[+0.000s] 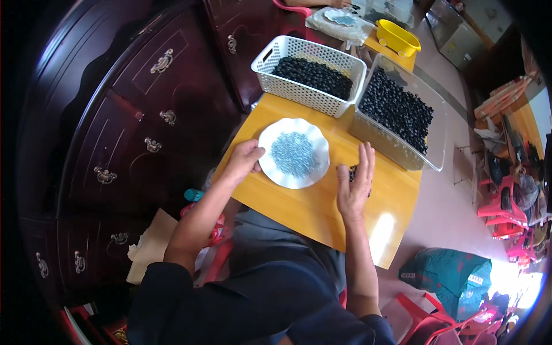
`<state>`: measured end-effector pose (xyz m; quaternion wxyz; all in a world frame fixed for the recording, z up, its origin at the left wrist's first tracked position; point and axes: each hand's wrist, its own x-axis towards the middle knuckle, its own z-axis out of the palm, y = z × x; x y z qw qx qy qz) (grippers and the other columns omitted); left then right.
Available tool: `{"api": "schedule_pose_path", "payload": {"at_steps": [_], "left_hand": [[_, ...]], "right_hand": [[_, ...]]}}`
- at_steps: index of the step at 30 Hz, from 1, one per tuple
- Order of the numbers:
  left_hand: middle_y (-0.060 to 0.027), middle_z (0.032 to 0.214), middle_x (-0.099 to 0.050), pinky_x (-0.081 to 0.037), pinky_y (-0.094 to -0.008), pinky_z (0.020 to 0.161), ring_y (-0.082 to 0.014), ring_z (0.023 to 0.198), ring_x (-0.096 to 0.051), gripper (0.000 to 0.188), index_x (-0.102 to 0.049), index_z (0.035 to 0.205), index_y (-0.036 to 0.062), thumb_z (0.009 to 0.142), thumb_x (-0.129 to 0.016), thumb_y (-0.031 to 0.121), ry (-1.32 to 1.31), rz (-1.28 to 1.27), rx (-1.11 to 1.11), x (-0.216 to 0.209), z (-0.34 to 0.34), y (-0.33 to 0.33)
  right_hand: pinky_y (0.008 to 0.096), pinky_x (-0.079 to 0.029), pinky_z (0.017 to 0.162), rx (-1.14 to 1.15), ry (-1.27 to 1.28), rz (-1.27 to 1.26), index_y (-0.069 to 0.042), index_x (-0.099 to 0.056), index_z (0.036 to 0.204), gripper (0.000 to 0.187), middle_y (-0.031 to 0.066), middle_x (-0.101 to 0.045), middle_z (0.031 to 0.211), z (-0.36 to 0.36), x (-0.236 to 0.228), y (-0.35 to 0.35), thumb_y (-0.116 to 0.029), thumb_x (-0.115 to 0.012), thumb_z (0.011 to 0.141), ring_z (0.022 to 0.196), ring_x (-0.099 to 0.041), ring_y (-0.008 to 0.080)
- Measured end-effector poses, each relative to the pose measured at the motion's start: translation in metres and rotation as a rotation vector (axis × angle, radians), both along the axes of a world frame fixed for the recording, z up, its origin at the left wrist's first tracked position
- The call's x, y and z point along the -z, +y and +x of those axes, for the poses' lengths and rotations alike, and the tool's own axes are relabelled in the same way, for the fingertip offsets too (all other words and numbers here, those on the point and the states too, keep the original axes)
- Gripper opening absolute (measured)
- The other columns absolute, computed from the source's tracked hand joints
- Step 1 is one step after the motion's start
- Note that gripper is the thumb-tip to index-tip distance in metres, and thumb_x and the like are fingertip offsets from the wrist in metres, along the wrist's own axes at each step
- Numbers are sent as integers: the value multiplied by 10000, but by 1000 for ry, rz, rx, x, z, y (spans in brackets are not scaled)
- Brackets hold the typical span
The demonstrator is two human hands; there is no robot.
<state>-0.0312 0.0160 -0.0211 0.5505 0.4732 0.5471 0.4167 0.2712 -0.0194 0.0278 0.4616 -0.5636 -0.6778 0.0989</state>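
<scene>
My left hand [246,158] grips the left rim of a white scalloped plate [280,127], thumb on top of the edge. Small silvery-blue pieces [294,154], apparently metal, are heaped in the plate's middle. To the right of the plate my right hand [356,187] is upright over the table, open, with its fingers stretched and thumb apart. A few small black pieces [352,171] lie on the tabletop by that hand, partly hidden behind it.
Behind the plate stand a white perforated basket [305,99] and a clear plastic bin [438,152], both holding black ring-like pieces, on the yellow wooden table [276,201]. A dark cabinet [138,115] rises at left. A yellow tub [397,37] and another person's arm [322,3] are farther off.
</scene>
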Motion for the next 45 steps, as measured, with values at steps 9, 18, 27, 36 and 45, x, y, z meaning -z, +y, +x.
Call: {"api": "schedule_pose_path", "payload": {"at_steps": [9,18,27,36,45], "left_hand": [[-2,733,-633,-402,-192,449,-34,518,-515,137,-657,979,17,996,-601,140,52,-77,-56,5,-14,31],[-86,722,-666,-503,-323,543,-172,590,-648,175,-641,994,5,938,-670,168,731,74,13,-19,-9,33],[-125,917,-691,-548,-381,715,-300,826,-705,314,-650,1139,46,846,-759,73,920,558,155,-52,46,11],[-152,1086,-638,-547,-472,821,-377,976,-667,351,-641,1220,69,884,-720,133,1028,575,270,-46,72,17],[-109,975,-652,-540,-454,769,-348,883,-669,168,-669,1015,82,861,-734,104,1022,633,307,-36,74,33]], "right_hand": [[493,-255,1216,161,-399,-274,-7,-372,1531,666,257,-367,1571,63,55,-30,-281,-625,979,1482,-313,420],[616,-190,1201,28,-544,-405,-96,-347,1577,801,196,-244,1655,39,54,-46,-580,-540,970,1536,-204,397],[619,-159,1207,-84,-586,-393,-99,-356,1572,781,204,-229,1658,51,44,-81,-555,-554,970,1535,-197,411],[613,-155,1211,25,-440,-416,-68,-374,1552,725,201,-268,1642,62,49,-95,-483,-557,987,1526,-223,416],[626,-177,1198,86,-449,-437,-61,-376,1551,705,188,-288,1637,67,48,-84,-393,-603,971,1515,-252,409]]}}
